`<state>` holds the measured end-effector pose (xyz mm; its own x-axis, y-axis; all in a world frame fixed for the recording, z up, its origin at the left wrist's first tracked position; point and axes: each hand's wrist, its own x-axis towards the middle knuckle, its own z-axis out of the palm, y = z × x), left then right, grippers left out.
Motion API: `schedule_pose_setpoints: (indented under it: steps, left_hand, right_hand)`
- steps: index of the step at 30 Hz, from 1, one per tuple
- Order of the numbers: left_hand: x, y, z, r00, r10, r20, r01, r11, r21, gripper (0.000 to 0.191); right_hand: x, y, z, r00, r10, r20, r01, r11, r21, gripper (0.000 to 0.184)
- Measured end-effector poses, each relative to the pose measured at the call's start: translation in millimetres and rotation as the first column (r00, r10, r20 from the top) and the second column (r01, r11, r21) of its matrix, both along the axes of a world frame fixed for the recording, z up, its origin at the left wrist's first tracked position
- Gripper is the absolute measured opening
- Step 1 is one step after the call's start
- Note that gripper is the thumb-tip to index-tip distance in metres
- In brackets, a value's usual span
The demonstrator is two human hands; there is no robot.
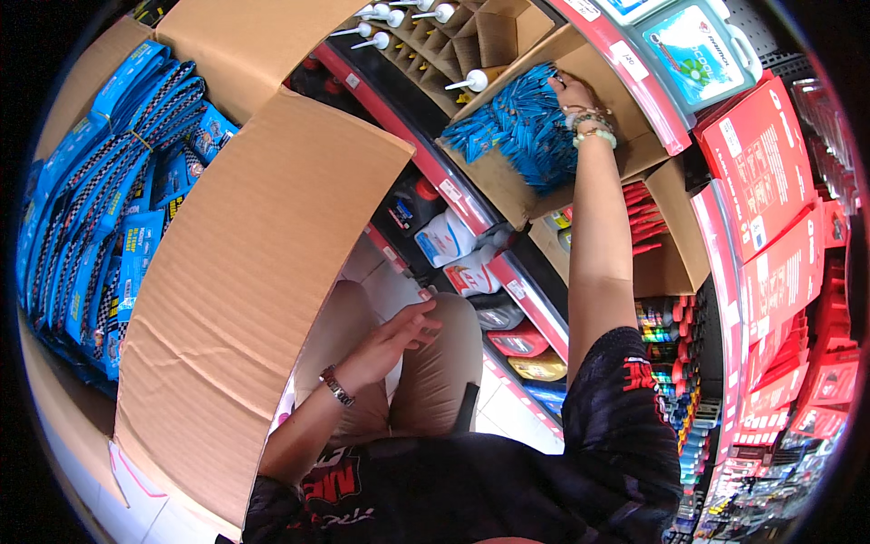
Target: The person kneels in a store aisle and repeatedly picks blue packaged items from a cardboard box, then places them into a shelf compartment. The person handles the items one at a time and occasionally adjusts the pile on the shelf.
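Observation:
My right hand (572, 94) reaches into a cardboard box (629, 88) on the shelf. Its fingers touch the top edge of many thin blue packets (523, 129) bunched there; their grip is partly hidden. Over my lap, my left hand (391, 343) holds nothing, its fingers loosely apart. Beside it on the left stands a large carton with a raised flap (251, 272). Inside that carton lie blue grease sachets (102, 204) with a checkered trim, some stacked in bundles bound by rubber bands.
A divided carton (499, 37) with white-nozzled containers sits beyond the packet box. Another open box (680, 251) holds red items. Bottles (445, 238) line the lower shelf. Red packages (761, 170) and a coolant jug (700, 54) stand on the right shelf.

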<state>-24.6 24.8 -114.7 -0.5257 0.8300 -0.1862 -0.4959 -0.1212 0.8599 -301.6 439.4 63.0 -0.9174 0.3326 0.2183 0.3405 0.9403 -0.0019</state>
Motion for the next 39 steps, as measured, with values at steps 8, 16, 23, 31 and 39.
schedule_pose_setpoints:
  steps: [8, 16, 23, 31, 39]
  left_hand:
    - [7.3, 15.1, -0.9, 0.995, -0.088, -0.036, 0.089, 0.996, 0.024, 0.051]
    - [12.1, 10.9, -4.9, 0.997, -0.058, 0.049, 0.057, 0.998, 0.029, 0.047]
    - [9.6, 5.5, -2.0, 1.0, -0.029, 0.009, 0.029, 1.0, -0.011, 0.05]
    - [11.8, -1.6, 12.5, 0.999, -0.001, -0.037, 0.001, 1.0, -0.013, 0.05]
    - [15.7, -4.9, 29.6, 0.998, -0.012, -0.064, 0.01, 1.0, -0.021, 0.047]
  right_hand:
    - [14.5, 1.3, 33.6, 0.987, 0.124, -0.099, -0.135, 0.984, -0.115, 0.059]
    - [25.0, 41.2, 19.0, 0.987, -0.159, -0.02, 0.156, 0.98, -0.12, 0.055]
    - [13.8, 52.5, 27.0, 0.984, -0.174, 0.035, 0.177, 0.976, -0.129, 0.051]
    - [-4.2, 40.2, 20.7, 0.987, -0.16, 0.03, 0.163, 0.98, -0.117, 0.047]
    - [-10.4, 30.9, 17.1, 0.989, -0.149, 0.018, 0.15, 0.984, -0.099, 0.043]
